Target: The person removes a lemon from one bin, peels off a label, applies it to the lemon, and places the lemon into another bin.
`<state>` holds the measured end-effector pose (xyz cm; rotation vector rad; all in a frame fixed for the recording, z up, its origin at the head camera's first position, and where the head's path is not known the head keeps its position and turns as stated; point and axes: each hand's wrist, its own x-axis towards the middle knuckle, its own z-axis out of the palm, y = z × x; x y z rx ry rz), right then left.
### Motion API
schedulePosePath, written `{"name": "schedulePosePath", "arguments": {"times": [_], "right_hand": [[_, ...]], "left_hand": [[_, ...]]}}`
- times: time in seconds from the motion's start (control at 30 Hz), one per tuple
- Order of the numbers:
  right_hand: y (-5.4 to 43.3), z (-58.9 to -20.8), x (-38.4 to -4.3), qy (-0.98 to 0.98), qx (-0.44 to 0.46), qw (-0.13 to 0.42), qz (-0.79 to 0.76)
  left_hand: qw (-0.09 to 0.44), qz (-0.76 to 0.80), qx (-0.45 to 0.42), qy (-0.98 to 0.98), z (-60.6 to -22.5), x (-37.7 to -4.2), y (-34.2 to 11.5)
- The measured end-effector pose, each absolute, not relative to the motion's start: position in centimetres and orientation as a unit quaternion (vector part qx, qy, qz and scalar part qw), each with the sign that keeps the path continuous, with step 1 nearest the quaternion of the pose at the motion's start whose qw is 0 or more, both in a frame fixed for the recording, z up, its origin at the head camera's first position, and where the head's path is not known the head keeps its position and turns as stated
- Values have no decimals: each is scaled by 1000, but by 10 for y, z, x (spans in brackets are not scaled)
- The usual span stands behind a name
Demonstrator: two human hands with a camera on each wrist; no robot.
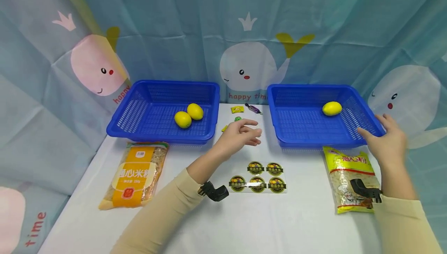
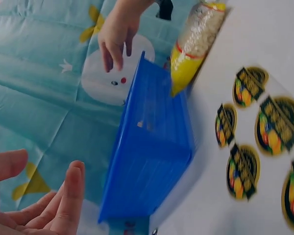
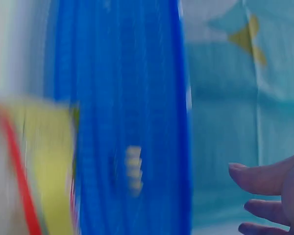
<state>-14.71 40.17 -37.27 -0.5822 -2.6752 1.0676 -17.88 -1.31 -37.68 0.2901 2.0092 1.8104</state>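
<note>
My left hand (image 1: 239,137) hovers between the two baskets, fingers loosely bent with nothing in them. Behind its fingertips lie a green candy (image 1: 238,118) and a yellow-wrapped candy (image 1: 237,109). My right hand (image 1: 388,139) is over the front right corner of the right blue basket (image 1: 317,144), thumb spread from the fingers. In the right wrist view a gap shows between this hand (image 3: 269,188) and the blurred basket wall (image 3: 122,98). A single lemon (image 1: 332,108) lies inside that basket. Two more lemons (image 1: 183,119) sit together in the left blue basket (image 1: 157,139).
An orange-labelled bag (image 1: 134,176) lies before the left basket, a yellow-ended bag (image 1: 352,180) below the right one. A sheet of round stickers (image 1: 256,184) lies mid-table. A purple-wrapped candy (image 1: 253,108) is near the curtain (image 1: 195,21) at the back.
</note>
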Motion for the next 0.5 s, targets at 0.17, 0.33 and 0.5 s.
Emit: {"name": "schedulePosePath", "arguments": {"times": [0.17,0.33,0.5], "right_hand": [[353,-364,-147,-905,-141,130,380],[294,-358,-144,-897,-40,152,413],[238,-357,-148,-876,54,132,460]], "left_hand": [[178,627,124,749,-370,-178,-39],[137,627,109,759,-358,-191,-73],[85,612,62,784,-346,-210,-109]]}}
